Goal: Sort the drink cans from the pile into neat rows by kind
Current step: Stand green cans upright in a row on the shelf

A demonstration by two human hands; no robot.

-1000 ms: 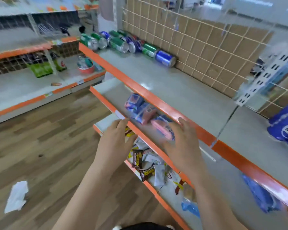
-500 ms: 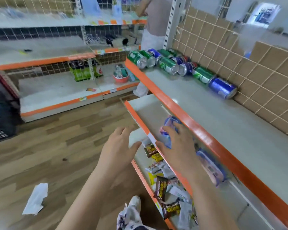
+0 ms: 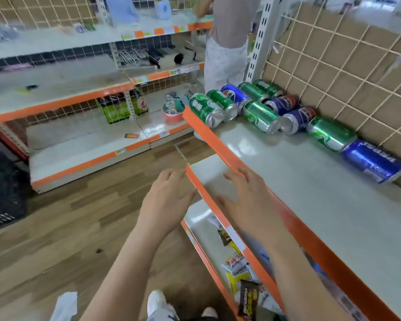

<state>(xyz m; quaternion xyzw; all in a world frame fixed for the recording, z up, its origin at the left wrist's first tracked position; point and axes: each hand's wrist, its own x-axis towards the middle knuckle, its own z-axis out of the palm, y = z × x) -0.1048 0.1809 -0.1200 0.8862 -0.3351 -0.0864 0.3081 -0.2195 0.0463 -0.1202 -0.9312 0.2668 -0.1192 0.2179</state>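
Cans [image 3: 262,114] lie far up the shelf [image 3: 299,181]; both hands are empty.
The green and blue cans are piled at the shelf's far end. The right hand [image 3: 248,200] hovers by the shelf's orange front edge and the left hand [image 3: 167,200] is just outside it. Both are spread, holding nothing, well apart from the cans.

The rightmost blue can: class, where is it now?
The blue can lies on its side at the head view's right, on the shelf, by the mesh panel, next to a green can.
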